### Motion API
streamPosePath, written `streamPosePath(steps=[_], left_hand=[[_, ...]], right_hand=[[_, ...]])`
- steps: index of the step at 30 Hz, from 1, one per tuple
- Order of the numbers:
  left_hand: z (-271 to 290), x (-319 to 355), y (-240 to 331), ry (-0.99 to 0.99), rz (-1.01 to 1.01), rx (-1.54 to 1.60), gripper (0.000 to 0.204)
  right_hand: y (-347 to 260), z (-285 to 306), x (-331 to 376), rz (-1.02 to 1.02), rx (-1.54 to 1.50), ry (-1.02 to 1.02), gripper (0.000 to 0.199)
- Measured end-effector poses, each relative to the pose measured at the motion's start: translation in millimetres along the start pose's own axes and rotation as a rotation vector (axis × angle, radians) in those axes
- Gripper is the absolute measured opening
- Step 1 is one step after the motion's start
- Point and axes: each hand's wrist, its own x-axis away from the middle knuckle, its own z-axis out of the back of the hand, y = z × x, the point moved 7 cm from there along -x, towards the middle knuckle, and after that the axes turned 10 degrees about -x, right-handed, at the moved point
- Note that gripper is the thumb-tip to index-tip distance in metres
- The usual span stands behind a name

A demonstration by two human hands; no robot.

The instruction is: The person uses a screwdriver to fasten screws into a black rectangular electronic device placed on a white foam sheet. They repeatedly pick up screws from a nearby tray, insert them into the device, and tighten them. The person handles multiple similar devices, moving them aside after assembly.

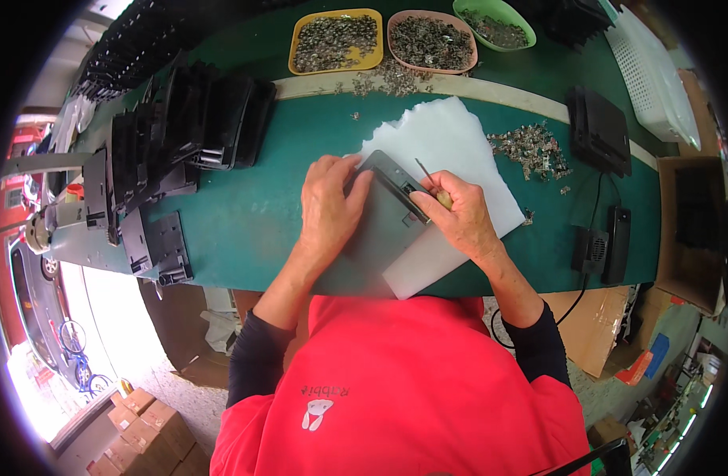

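A flat grey plastic panel (380,226) lies on a white foam sheet (451,143) on the green table (253,214). My left hand (330,202) presses flat on the panel's left part, fingers spread over its top edge. My right hand (459,214) grips a thin tool with a wooden handle (441,198); its metal tip points up and left, just above a slot at the panel's right edge.
Stacks of black plastic parts (181,127) fill the table's left. Yellow (336,41), pink (432,40) and green (495,24) trays of small metal pieces stand at the back, with a loose pile (530,149) at right. Black parts (598,131), a white basket (653,75), a cardboard box (693,230).
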Motion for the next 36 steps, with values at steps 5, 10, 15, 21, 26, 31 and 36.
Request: streamPosePath(steps=[5, 10, 15, 21, 26, 31, 36], left_hand=[[1, -9, -2, -0.134, 0.076, 0.026, 0.015], [-1, -5, -3, -0.139, 0.070, 0.072, 0.015], [-2, -1, -2, -0.080, 0.043, 0.076, 0.016], [-6, 3, 0, 0.000, 0.007, 0.081, 0.016], [-8, 5, 1, 0.014, 0.037, 0.104, 0.016], [-12, 4, -2, 0.020, 0.090, 0.165, 0.015], [-16, 3, -5, -0.004, 0.152, 0.247, 0.017]], right_hand=[[-34, 2, 8, 0.331, 0.691, 0.073, 0.017], [-54, -28, 14, 0.343, 0.866, -0.065, 0.032], [-45, -43, 7, 0.357, 1.021, -0.077, 0.041], [-42, -50, 7, 0.406, 1.137, -0.074, 0.044], [-45, -56, 9, 0.467, 1.201, -0.045, 0.048], [-48, -70, 11, 0.555, 1.435, -0.138, 0.048], [-52, -82, 8, 0.577, 1.522, -0.287, 0.039]])
